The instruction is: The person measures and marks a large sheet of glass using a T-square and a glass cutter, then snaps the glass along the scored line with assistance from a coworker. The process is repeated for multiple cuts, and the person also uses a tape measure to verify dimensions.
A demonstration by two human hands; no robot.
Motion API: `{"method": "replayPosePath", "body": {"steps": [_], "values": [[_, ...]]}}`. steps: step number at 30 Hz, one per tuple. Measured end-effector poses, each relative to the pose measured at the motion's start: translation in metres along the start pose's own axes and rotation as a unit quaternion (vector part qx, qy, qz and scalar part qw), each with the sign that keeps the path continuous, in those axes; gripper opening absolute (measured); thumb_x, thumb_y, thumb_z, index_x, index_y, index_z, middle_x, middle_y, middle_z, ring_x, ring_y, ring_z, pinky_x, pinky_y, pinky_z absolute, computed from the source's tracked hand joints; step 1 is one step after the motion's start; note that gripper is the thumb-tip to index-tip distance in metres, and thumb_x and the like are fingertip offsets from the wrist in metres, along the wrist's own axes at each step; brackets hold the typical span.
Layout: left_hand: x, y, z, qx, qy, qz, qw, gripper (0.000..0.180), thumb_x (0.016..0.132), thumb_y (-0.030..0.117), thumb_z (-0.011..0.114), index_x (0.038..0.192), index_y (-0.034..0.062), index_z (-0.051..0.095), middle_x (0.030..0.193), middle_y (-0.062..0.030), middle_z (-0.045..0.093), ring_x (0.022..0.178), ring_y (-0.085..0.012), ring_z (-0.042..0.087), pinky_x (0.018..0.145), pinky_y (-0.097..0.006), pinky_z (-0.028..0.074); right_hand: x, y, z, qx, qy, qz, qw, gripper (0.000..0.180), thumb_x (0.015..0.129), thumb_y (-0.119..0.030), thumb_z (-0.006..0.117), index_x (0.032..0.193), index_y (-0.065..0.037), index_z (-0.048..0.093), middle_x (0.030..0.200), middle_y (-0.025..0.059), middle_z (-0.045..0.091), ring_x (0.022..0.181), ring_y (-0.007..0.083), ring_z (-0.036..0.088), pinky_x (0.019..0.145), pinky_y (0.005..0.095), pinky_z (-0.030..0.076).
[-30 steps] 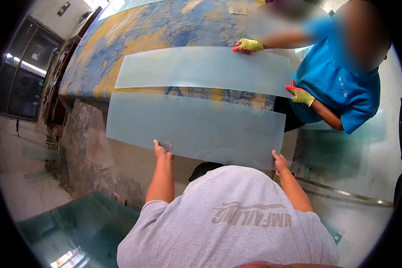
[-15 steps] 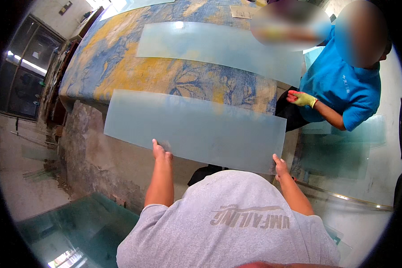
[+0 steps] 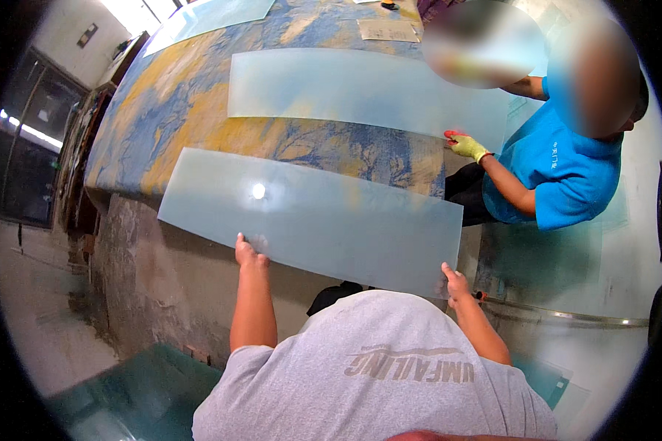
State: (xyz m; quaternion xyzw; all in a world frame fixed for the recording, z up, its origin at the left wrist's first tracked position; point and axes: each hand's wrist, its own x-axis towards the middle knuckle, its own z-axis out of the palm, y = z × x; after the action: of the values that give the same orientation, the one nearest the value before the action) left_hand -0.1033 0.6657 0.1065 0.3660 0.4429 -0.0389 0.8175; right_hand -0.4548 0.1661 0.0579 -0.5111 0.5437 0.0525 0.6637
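A long frosted glass pane (image 3: 324, 220) is held out in front of me, its far edge overlapping the near side of the cloth-covered table. My left hand (image 3: 250, 251) grips its near long edge, thumb on top and fingers hidden underneath. At the pane's right end, my right hand (image 3: 456, 285) is closed on the near corner, thumb along the edge. Farther back, a second frosted glass pane (image 3: 331, 88) lies on the table, reaching past its right side. A co-worker's gloved hand (image 3: 467, 145) touches that second pane's near right edge.
The co-worker in a blue shirt (image 3: 574, 176) stands at the table's right end. Another pane (image 3: 213, 23) and a piece of cardboard (image 3: 388, 30) lie on the patterned tablecloth (image 3: 154, 125). Dark glass sheets (image 3: 140, 389) are at the lower left; more glass (image 3: 544, 257) leans at right.
My pane has shifted slightly left in view, and a bright reflection now shows on it. The co-worker's gloved hand has moved left and up to the far pane's edge.
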Motion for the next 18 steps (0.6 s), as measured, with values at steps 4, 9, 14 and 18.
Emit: {"method": "replayPosePath", "body": {"steps": [4, 9, 14, 18], "values": [[-0.04, 0.02, 0.018, -0.012, -0.015, 0.017, 1.0, 0.029, 0.104, 0.029, 0.044, 0.114, 0.006, 0.059, 0.099, -0.0091, 0.065, 0.086, -0.0269, 0.065, 0.074, -0.042, 0.056, -0.057, -0.064, 0.001, 0.048, -0.052, 0.006, 0.997, 0.035, 0.093, -0.036, 0.066, 0.106, -0.004, 0.065, 0.091, 0.0083, 0.068, 0.08, 0.0256, 0.065, 0.074, 0.0407, 0.055], [-0.053, 0.044, 0.028, 0.088, -0.087, 0.152, 0.981, 0.023, 0.101, 0.021, 0.052, 0.108, 0.0009, 0.06, 0.095, -0.01, 0.065, 0.076, -0.0243, 0.066, 0.065, -0.039, 0.058, -0.062, -0.092, -0.032, 0.153, -0.15, 0.046, 0.976, 0.034, 0.086, -0.024, 0.064, 0.111, -0.001, 0.064, 0.099, 0.0119, 0.068, 0.09, 0.0269, 0.065, 0.084, 0.0434, 0.053], [-0.09, 0.071, 0.081, 0.196, -0.135, 0.237, 0.942, 0.034, 0.098, 0.023, 0.058, 0.113, -0.0072, 0.061, 0.101, -0.0134, 0.066, 0.089, -0.0257, 0.066, 0.074, -0.04, 0.055, -0.094, -0.143, -0.01, 0.25, -0.195, -0.015, 0.948, 0.033, 0.09, -0.038, 0.056, 0.101, -0.008, 0.065, 0.071, 0.0067, 0.062, 0.054, 0.0201, 0.054, 0.05, 0.0357, 0.04], [-0.079, 0.07, 0.112, 0.137, -0.221, 0.273, 0.926, 0.036, 0.101, 0.034, 0.06, 0.11, -0.0006, 0.061, 0.095, -0.0077, 0.065, 0.081, -0.0177, 0.065, 0.068, -0.031, 0.053, -0.079, -0.162, 0.023, 0.286, -0.181, -0.06, 0.939, 0.037, 0.087, -0.049, 0.059, 0.093, -0.013, 0.063, 0.068, 0.0041, 0.054, 0.058, 0.0217, 0.05, 0.053, 0.0365, 0.036]]}}
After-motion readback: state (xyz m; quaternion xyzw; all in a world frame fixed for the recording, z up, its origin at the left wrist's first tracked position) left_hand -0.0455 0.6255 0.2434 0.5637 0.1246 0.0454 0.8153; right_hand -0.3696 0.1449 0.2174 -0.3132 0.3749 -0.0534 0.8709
